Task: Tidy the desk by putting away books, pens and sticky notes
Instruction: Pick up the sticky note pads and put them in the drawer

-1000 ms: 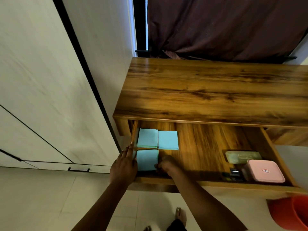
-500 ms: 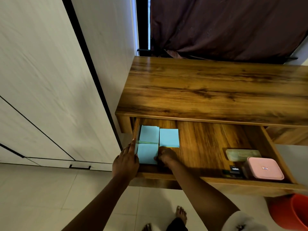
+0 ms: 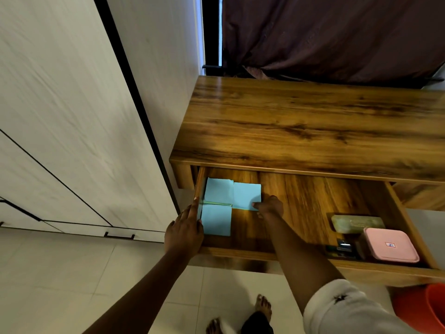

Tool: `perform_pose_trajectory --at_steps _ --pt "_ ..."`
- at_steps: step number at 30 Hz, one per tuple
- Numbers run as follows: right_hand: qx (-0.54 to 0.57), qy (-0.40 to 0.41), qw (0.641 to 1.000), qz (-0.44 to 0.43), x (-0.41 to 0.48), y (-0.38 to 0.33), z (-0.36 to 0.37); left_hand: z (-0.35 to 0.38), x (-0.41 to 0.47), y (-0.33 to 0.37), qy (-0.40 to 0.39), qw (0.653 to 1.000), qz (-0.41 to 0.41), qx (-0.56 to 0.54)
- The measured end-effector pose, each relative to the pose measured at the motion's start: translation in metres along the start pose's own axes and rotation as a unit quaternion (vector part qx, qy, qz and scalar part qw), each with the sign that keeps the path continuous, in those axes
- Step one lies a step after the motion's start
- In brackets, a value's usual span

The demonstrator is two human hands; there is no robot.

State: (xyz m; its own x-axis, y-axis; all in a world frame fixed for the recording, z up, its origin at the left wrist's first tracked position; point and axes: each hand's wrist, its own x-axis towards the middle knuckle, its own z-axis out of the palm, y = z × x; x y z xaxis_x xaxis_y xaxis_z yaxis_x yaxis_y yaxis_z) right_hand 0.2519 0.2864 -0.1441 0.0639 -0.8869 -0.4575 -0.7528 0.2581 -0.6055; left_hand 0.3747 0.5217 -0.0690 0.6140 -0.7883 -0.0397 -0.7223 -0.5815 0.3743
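The right grip hides its own fingertips at the corner of the far sticky-note pad, so a pinch cannot be told. The left grip covers the left edge of the near pad. The picture's corner cuts off the orange bucket. The label on the pink box is too small to read.

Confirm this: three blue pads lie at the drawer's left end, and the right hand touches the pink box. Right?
No. In the head view the right hand touches a blue pad; the pink box sits apart, at the right end of the drawer.

Three sticky-note pads, one pink box
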Motion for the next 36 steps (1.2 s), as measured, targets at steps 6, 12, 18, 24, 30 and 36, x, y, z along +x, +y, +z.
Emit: perform_pose_trajectory --at_steps 6,12,18,24,30,36 --pt "0.013 0.002 1.000 0.014 -0.002 -0.008 0.000 0.001 0.002 -0.002 0.005 1.000 0.004 0.004" --pt "0.045 0.004 0.999 0.019 0.001 -0.006 -0.002 0.001 0.004 -0.003 0.006 1.000 0.001 0.003" --pt "-0.222 0.028 0.918 -0.326 -0.047 -0.017 -0.016 0.002 0.003 -0.004 0.005 1.000 0.005 -0.006" --pt "-0.424 -0.133 0.699 -0.560 -0.107 -0.031 0.014 0.003 0.001 -0.005 0.015 1.000 0.016 -0.012" --pt "-0.346 -0.174 0.779 -0.493 -0.100 -0.024 0.027 0.004 0.002 -0.005 0.015 1.000 0.018 -0.012" --pt "-0.376 -0.175 0.767 -0.490 -0.086 -0.018 0.040 0.004 0.003 -0.004 0.016 1.000 0.006 -0.014"
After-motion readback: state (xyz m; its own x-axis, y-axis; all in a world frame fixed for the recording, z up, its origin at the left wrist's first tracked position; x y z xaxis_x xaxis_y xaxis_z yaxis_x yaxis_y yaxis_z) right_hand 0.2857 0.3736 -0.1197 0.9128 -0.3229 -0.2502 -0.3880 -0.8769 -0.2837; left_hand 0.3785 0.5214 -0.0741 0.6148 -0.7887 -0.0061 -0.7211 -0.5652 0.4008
